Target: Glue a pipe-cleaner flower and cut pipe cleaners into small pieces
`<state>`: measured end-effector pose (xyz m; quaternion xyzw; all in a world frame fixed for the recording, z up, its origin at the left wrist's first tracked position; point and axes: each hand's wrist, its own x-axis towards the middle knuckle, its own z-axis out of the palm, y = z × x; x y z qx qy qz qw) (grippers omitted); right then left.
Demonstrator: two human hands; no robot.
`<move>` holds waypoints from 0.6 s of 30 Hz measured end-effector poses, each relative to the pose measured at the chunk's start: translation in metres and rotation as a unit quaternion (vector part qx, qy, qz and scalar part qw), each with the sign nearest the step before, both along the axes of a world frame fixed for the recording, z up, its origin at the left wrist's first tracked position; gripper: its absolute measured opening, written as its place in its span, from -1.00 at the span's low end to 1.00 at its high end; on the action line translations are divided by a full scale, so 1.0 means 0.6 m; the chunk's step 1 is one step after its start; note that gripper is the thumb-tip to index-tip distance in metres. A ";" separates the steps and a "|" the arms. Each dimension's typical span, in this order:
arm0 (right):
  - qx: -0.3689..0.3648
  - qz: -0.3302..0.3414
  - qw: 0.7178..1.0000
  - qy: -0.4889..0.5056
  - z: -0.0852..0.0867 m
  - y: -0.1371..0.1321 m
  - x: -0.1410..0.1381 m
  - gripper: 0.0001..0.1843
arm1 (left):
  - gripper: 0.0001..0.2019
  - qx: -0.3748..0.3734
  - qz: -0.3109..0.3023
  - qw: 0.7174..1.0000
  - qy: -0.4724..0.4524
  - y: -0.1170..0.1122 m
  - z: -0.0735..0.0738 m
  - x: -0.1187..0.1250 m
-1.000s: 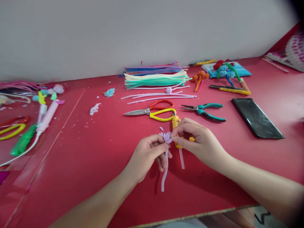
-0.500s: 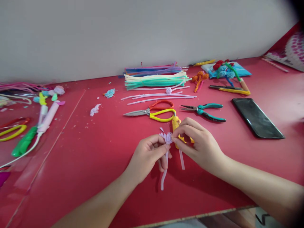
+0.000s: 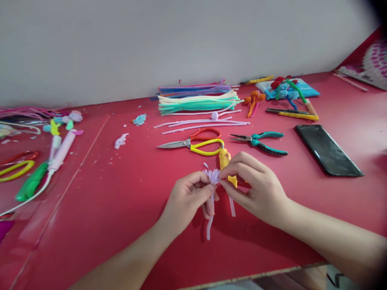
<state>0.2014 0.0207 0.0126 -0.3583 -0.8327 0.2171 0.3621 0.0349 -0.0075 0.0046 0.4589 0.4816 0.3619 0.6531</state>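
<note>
"Close to the near edge of the red table (image 3: 127,217), what is the left hand (image 3: 192,197) doing?"

"Grasping the lavender piece (image 3: 213,177) between thumb and fingers, just under its frilled head. The stem (image 3: 209,230) hangs out below toward the person, so the long axis runs roughly near to far."

"And the right hand (image 3: 262,189)?"

"Thumb and forefinger are pinched on the head's right edge. The piece lies leftward of that hand, between the two; the left has the closer hold."

"Farther off?"

"A yellow glue gun (image 3: 224,158), partly hidden by the right hand, then scissors (image 3: 178,144), pliers (image 3: 256,140) to their right, lavender strips (image 3: 205,126) and bundled pipe cleaners (image 3: 196,104)."
</note>
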 end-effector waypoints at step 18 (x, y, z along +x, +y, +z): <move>-0.007 -0.004 1.000 -0.006 0.001 -0.002 -0.002 -0.89 | -0.86 0.013 -0.004 1.000 0.018 0.000 0.005 -0.001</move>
